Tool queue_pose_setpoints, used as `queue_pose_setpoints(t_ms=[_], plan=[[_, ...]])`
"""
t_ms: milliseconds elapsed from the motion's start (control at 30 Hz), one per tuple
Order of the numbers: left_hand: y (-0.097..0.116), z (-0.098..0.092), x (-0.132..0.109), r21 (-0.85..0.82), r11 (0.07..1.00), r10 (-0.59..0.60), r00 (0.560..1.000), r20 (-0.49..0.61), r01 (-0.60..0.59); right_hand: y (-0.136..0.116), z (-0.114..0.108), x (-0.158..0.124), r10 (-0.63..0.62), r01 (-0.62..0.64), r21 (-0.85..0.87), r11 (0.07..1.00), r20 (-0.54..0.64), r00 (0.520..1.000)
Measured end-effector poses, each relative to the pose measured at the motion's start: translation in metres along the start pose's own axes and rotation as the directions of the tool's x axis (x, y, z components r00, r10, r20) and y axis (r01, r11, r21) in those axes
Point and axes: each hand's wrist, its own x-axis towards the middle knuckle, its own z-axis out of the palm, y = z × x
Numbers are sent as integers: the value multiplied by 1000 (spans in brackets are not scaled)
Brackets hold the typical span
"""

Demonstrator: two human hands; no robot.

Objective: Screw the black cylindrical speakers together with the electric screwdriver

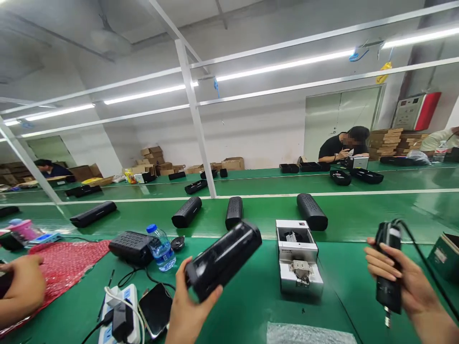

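My left hand (190, 308) grips a black case (225, 260), tilted above the green table (247, 306); my right hand (405, 279) is closed round a corded screwdriver (389, 282), bit down. Between them stands a white machine (299, 287). A water bottle (163, 253), phone (156, 308) and power strip (133, 292) crowd the left. A co-worker's hand (25, 286) is cut off at the edge; the case's far side is hidden.

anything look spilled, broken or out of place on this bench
Nothing looks spilled or broken. One small oddity: a tiny dark speck on the green bench, in front of the screw feeder, too small to identify.
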Motion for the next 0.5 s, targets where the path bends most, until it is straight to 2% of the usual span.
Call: queue_pose_setpoints(t_ms=[100,233,300,367,433,500], plan=[[27,71,54,15,994,112,991,-67,-111,18,-13,25,114,-113,25,993,-76,991],[50,190,107,74,988,141,982,-124,-132,31,-43,39,178,-172,46,984,-175,968],[60,246,118,96,992,96,985,-144,-83,37,-52,42,187,-181,48,982,-178,966],[68,292,122,106,994,35,986,-160,-18,40,-58,45,194,-189,45,981,-165,967],[73,326,122,110,993,-32,985,-171,52,41,-61,47,201,-198,36,979,-147,968],[73,348,120,121,987,-88,982,-167,108,38,-64,49,213,-212,18,977,-137,967]])
